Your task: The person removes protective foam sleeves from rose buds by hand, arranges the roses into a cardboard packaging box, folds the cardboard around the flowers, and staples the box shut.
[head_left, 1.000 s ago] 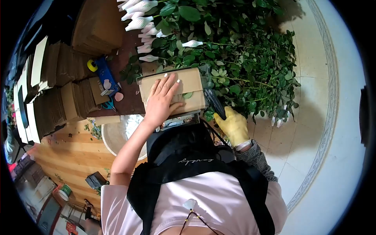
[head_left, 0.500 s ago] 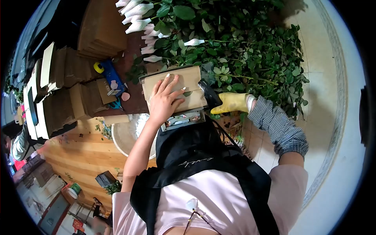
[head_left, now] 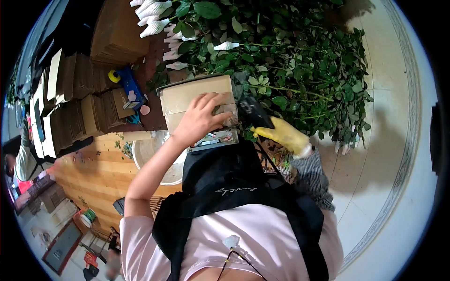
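My bare left hand rests on a brown cardboard wrap, its fingers bent over the right part and the thumb held apart. The cardboard sits folded in a dark-edged holder, whose front part holds small items that I cannot make out. My right hand, in a yellow glove, grips a black stapler just right of the cardboard and apart from it. Leafy rose stems lie behind and to the right, with white foam-net sleeves over the heads at the left.
Stacks of folded cardboard stand at the left. Beside them are a blue tray, a yellow tape roll and blue-handled scissors. A pale round tub stands below the table. Another person is at the far left.
My left hand has slid right over the cardboard, and its spread fingers have bent. The right hand has drawn the stapler away from the cardboard's right edge. The view has shifted slightly.
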Demonstrator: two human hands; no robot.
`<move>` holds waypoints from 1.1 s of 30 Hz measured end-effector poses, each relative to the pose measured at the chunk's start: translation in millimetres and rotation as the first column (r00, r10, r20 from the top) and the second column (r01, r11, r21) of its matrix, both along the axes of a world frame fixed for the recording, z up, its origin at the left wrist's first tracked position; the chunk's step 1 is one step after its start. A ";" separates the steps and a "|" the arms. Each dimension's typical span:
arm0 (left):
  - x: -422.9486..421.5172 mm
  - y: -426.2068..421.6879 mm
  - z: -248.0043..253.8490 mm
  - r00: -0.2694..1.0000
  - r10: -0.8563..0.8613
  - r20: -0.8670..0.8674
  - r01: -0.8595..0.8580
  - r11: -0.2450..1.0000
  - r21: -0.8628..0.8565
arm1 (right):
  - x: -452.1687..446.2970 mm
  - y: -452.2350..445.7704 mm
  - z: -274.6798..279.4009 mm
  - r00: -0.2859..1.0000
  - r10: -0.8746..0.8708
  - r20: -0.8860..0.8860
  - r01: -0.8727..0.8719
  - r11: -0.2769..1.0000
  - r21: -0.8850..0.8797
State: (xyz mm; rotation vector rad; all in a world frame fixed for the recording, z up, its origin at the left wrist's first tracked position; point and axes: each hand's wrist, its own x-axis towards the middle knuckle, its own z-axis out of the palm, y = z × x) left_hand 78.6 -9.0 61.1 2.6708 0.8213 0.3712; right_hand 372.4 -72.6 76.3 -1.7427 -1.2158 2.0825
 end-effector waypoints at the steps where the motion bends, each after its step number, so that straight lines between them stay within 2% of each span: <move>1: 7.7 5.5 4.5 0.999 -0.049 -0.012 0.049 0.999 -0.010 | 11.0 -9.7 4.9 0.991 -0.096 -0.089 0.100 0.994 0.044; 2: 15.7 12.1 -0.2 1.000 -0.026 -0.004 0.026 1.000 -0.009 | 17.0 -15.1 15.8 0.968 -0.179 -0.176 0.195 0.977 0.081; 3: 22.9 19.4 -7.1 0.994 -0.112 -0.007 0.112 0.993 -0.040 | 22.4 -17.7 32.6 0.956 -0.250 -0.155 0.264 0.962 0.076; 4: 29.5 24.8 -13.0 0.981 -0.195 -0.006 0.194 0.978 -0.075 | 27.6 -21.8 34.7 0.912 -0.347 -0.219 0.368 0.928 0.063; 6: 65.9 36.0 -25.6 0.960 -0.281 -0.004 0.280 0.956 0.087 | 22.9 -15.4 44.2 0.876 -0.445 -0.185 0.474 0.867 0.156; 7: 83.3 40.8 -23.6 0.973 -0.229 0.005 0.225 0.960 0.169 | 22.1 -12.4 37.7 0.853 -0.471 -0.226 0.512 0.838 0.187; 8: 96.0 48.1 -16.7 0.975 -0.162 -0.155 0.179 0.978 0.105 | 18.8 -7.7 35.8 0.864 -0.451 -0.224 0.491 0.851 0.184; 10: 86.7 50.7 -13.6 0.991 0.045 0.129 -0.034 0.996 -0.087 | 4.9 4.7 32.8 0.789 -0.440 -0.429 0.568 0.789 0.233; 11: 77.8 44.4 -8.7 0.989 0.069 0.129 -0.057 0.994 -0.096 | -8.5 11.4 37.7 0.747 -0.457 -0.482 0.605 0.767 0.211; 12: 64.3 39.5 -1.4 0.884 0.358 0.301 -0.239 0.898 -0.369 | -15.8 16.0 42.3 0.755 -0.439 -0.487 0.589 0.780 0.210; 13: 47.5 34.7 6.3 0.676 0.637 0.371 -0.318 0.706 -0.632 | -24.3 18.6 46.2 0.821 -0.325 -0.470 0.477 0.842 0.251; 14: 24.0 29.7 8.5 0.568 0.687 0.454 -0.375 0.707 -0.599 | -34.3 20.8 47.7 0.870 -0.203 -0.450 0.358 0.887 0.292; 15: -2.7 15.0 14.8 0.616 0.706 0.348 -0.380 0.654 -0.654 | -45.4 21.7 39.3 0.930 -0.097 -0.355 0.220 0.919 0.327; 16: -22.4 -8.4 28.0 0.655 0.717 0.238 -0.390 0.590 -0.707 | -74.9 19.3 42.7 0.945 -0.202 -0.259 0.250 0.954 0.167; 18: -41.1 -61.4 35.1 0.640 0.740 0.207 -0.248 0.454 -0.856 | -136.1 9.1 23.9 0.992 -0.067 0.106 0.022 0.925 0.380; 19: -44.8 -83.3 32.7 0.561 0.804 0.197 -0.386 0.465 -0.797 | -162.2 2.3 11.6 0.947 0.113 0.301 -0.257 0.828 0.498; 20: -50.6 -98.6 26.9 0.476 0.857 0.198 -0.515 0.453 -0.728 | -185.6 -4.0 4.9 0.829 0.238 0.506 -0.521 0.658 0.543; 21: -70.3 -104.3 18.8 0.393 0.893 0.219 -0.437 0.391 -0.810 | -205.5 -4.6 7.9 0.764 0.333 0.553 -0.624 0.600 0.501; 22: -89.8 -111.3 5.0 0.374 0.911 0.175 -0.566 0.373 -0.735 | -218.5 7.3 21.3 0.754 0.444 0.484 -0.657 0.487 0.576; 23: -107.9 -115.6 -18.9 0.302 0.947 0.113 -0.633 0.288 -0.719 | -228.9 25.4 36.8 0.775 0.576 0.260 -0.631 0.678 0.378; 24: -122.1 -118.3 -43.9 0.222 0.974 0.054 -0.688 0.196 -0.699 | -237.1 46.0 46.0 0.788 0.616 0.007 -0.613 0.782 0.118; 25: -135.9 -113.9 -61.4 0.196 0.981 -0.006 -0.779 0.151 -0.608 | -247.8 64.6 45.1 0.841 0.529 -0.115 -0.521 0.849 0.088; 26: -146.4 -108.1 -81.5 0.219 0.975 -0.028 -0.828 0.171 -0.534 | -260.1 79.3 11.2 0.857 0.445 -0.259 -0.358 0.876 0.322; 27: -152.4 -99.2 -99.8 0.288 0.957 -0.026 -0.861 0.247 -0.444 | -291.7 104.1 3.0 0.886 0.414 -0.209 -0.241 0.796 0.555; 28: -154.7 -88.7 -113.8 0.357 0.934 -0.031 -0.879 0.324 -0.350 | -322.5 130.4 -5.1 0.923 0.361 -0.136 -0.196 0.742 0.641; 29: -152.6 -75.9 -121.2 0.366 0.930 0.008 -0.902 0.357 -0.242 | -350.2 146.5 -14.3 0.960 0.235 -0.152 -0.095 0.784 0.613; 30: -151.7 -66.0 -135.9 0.382 0.924 -0.024 -0.902 0.366 -0.228 | -377.9 161.5 -26.7 0.988 0.121 -0.097 -0.037 0.791 0.610; 31: -150.3 -54.7 -144.4 0.363 0.931 -0.039 -0.912 0.346 -0.220 | -400.7 178.1 -38.4 0.997 0.065 0.050 -0.082 0.780 0.620; 32: -149.4 -46.6 -148.1 0.344 0.937 -0.055 -0.922 0.326 -0.211 | -413.7 202.7 -86.8 0.987 0.100 0.123 -0.154 0.789 0.595; 33: -150.3 -44.4 -147.3 0.347 0.932 -0.101 -0.912 0.310 -0.270 | -419.4 213.8 -86.0 0.983 0.181 0.006 -0.161 0.861 0.482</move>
